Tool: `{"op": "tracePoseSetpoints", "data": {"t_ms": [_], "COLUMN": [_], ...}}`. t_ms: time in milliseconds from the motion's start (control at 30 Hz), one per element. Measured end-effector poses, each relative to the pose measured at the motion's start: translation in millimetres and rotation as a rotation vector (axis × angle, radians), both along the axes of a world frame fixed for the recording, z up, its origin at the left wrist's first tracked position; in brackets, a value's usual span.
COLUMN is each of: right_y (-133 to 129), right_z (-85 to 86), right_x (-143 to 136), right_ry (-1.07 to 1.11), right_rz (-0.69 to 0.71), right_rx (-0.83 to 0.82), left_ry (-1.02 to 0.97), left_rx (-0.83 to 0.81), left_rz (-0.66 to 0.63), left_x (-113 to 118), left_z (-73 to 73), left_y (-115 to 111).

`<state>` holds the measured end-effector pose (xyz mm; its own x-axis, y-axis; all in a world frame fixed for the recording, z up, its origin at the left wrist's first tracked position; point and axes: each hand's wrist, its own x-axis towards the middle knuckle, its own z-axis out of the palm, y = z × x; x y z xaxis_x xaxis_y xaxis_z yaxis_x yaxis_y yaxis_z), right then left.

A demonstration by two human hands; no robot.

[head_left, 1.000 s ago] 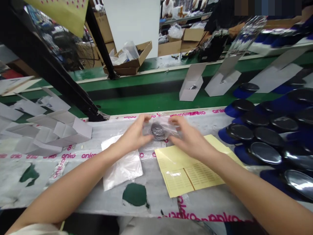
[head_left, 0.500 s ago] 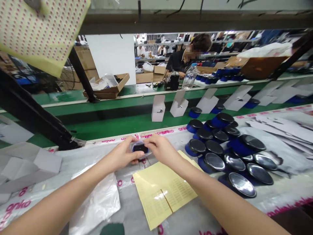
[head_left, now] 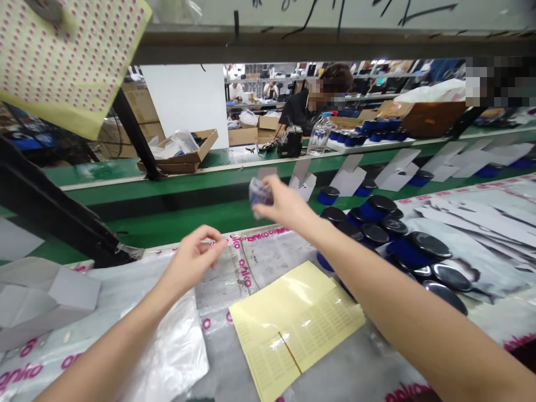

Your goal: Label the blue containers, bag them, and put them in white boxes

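My right hand (head_left: 281, 202) is closed round a small blue item in clear plastic (head_left: 259, 194), blurred by motion. It is raised over the green conveyor belt, in front of a white box (head_left: 267, 172) that it partly covers. My left hand (head_left: 196, 255) hovers above the plastic-covered bench, fingers loosely curled, with nothing visible in it. Below my left forearm lies a stack of clear plastic bags (head_left: 180, 349). Yellow label sheets (head_left: 297, 318) rest between my arms. Right of them, several blue tubs with black lids (head_left: 419, 248) are heaped, partly hidden by my right forearm.
Several open white boxes (head_left: 396, 170) and blue tubs line the green belt (head_left: 201, 209). Black metal posts (head_left: 54, 206) rise at the left, and a beam (head_left: 293, 47) crosses overhead. Another person (head_left: 299, 109) works across the belt. Open white cartons (head_left: 71, 290) lie at the left.
My right hand has carried the bagged blue item up and away over the belt. My left hand has let go of it and drawn back to the left.
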<state>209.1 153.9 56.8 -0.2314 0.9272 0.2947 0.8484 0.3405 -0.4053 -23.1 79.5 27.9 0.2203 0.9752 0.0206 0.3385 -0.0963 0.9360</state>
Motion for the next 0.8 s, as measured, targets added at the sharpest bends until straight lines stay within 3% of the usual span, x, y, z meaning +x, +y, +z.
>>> {"op": "tracePoseSetpoints", "data": {"t_ms": [67,167,300,500,633,700,800], "right_y": [31,66,80,71,64,48,2], "right_z": [6.5,2.6,-11.1,-17.6,-1.0,11.0,17.5], "right_x": [12,22,23,16,29,47,79], "right_ry": [-0.024,-0.107,-0.244,-0.428,-0.499,-0.509,-0.549], "right_rz": [-0.147,-0.203,-0.171,-0.071,-0.007,-0.027,-0.067], "right_rx": [0.097,0.101,0.033,-0.026,-0.111,-0.106,-0.067], "left_ry": [0.088,0.259,0.428,0.56,0.577,0.558,0.508], "left_rx": [-0.081,-0.084,-0.048,-0.06,-0.016,0.001,0.012], "left_rz": [-0.196,-0.401,-0.515,-0.557,-0.55,-0.54,-0.507], "left_x": [4,10,12,15,16,15,14], "left_z": [-17.1,-34.0,-31.0,-20.4,-22.6,-24.5,-26.9], "left_y": [-4,-13,-22,-26,-30,-31,-30]}}
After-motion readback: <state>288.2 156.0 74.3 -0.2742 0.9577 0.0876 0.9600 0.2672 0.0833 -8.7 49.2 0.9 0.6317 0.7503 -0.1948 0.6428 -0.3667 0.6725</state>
